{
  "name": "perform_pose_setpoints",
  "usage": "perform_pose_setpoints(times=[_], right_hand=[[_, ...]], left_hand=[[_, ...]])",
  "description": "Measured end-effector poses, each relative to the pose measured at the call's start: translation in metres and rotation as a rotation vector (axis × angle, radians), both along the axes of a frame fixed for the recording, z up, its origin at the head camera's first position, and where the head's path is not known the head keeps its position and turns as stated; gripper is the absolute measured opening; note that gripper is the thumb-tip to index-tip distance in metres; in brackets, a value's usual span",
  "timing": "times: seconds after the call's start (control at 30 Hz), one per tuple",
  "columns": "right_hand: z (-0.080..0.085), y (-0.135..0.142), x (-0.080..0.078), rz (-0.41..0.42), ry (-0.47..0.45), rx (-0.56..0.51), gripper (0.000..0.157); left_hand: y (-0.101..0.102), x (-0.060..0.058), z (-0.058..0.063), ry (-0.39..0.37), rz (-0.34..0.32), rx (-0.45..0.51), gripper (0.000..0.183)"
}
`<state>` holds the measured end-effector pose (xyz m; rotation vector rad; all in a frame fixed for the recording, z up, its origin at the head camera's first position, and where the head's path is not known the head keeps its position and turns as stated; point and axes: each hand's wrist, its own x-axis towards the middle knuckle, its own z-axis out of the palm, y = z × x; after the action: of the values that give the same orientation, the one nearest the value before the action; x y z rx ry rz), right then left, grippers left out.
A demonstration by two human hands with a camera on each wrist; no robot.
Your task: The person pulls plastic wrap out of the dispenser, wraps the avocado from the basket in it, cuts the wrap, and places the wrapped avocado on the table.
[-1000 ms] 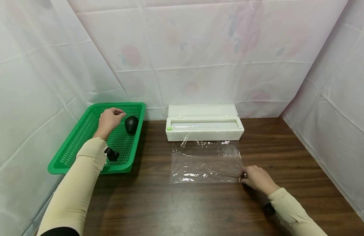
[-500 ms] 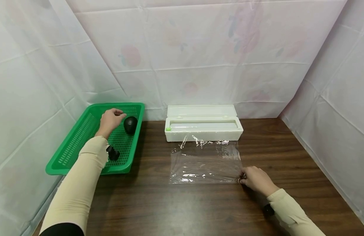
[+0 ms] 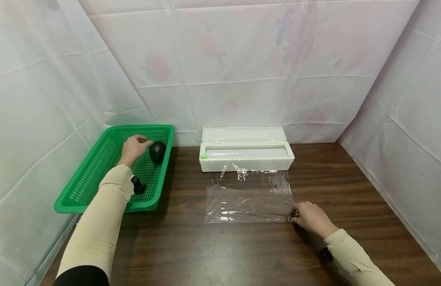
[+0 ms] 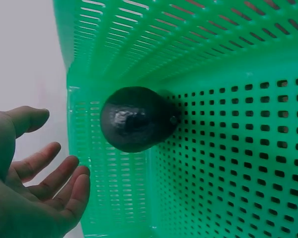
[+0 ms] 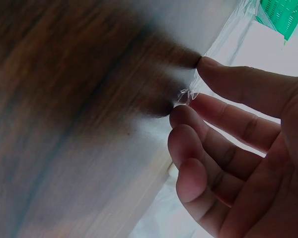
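In the green basket (image 3: 166,174) at the left lies a dark avocado (image 3: 157,152), its whole egg shape visible in the left wrist view. My left hand (image 3: 133,149) hovers over the basket just left of it, fingers relaxed and holding nothing. A sheet of clear plastic wrap (image 3: 249,200) extends over the wooden table from a white wrap dispenser (image 3: 247,163) with its lid up. At the sheet's front right corner, my right hand (image 3: 313,216) holds the bunched film at its fingertips, low against the tabletop; the exact contact is partly blurred.
A white patterned cloth (image 3: 224,71) hangs behind and along both sides of the wooden table (image 3: 220,254). On the dispenser's left end sits a small green slider (image 3: 204,156). The basket stands left of the dispenser, a gap between them.
My left hand has shifted slightly right, nearer the avocado, and its fingers look more spread. The right hand and the plastic wrap stay where they were.
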<state>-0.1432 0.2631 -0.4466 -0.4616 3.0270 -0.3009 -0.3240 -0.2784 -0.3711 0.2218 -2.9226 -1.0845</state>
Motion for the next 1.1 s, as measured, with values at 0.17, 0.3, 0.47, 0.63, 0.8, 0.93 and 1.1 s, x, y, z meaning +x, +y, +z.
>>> perform_pose_setpoints(times=[0.17,0.3,0.47,0.63,0.8,0.93,1.1], right_hand=[[0.0,0.001,0.001,-0.005,0.003,-0.004,0.015],[0.0,0.001,0.001,-0.015,-0.005,-0.015,0.015],[0.0,0.0,0.003,-0.022,-0.026,-0.021,0.014],[0.0,0.0,0.004,-0.022,-0.026,-0.032,0.014],[0.001,0.0,0.004,-0.025,-0.025,-0.039,0.013],[0.002,0.0,0.005,-0.031,-0.026,-0.037,0.014],[0.001,0.001,0.007,-0.037,-0.036,-0.038,0.014]], left_hand=[[0.0,-0.003,-0.005,-0.022,-0.015,-0.004,0.06],[0.001,-0.003,-0.008,-0.029,-0.014,-0.017,0.06],[0.002,-0.004,-0.013,-0.052,-0.022,-0.051,0.059],[0.001,-0.008,-0.019,-0.099,-0.008,-0.059,0.066],[-0.001,-0.011,-0.022,-0.149,-0.011,-0.057,0.075],[0.002,-0.011,-0.022,-0.16,-0.022,-0.063,0.076],[0.004,-0.011,-0.025,-0.175,-0.024,-0.057,0.081]])
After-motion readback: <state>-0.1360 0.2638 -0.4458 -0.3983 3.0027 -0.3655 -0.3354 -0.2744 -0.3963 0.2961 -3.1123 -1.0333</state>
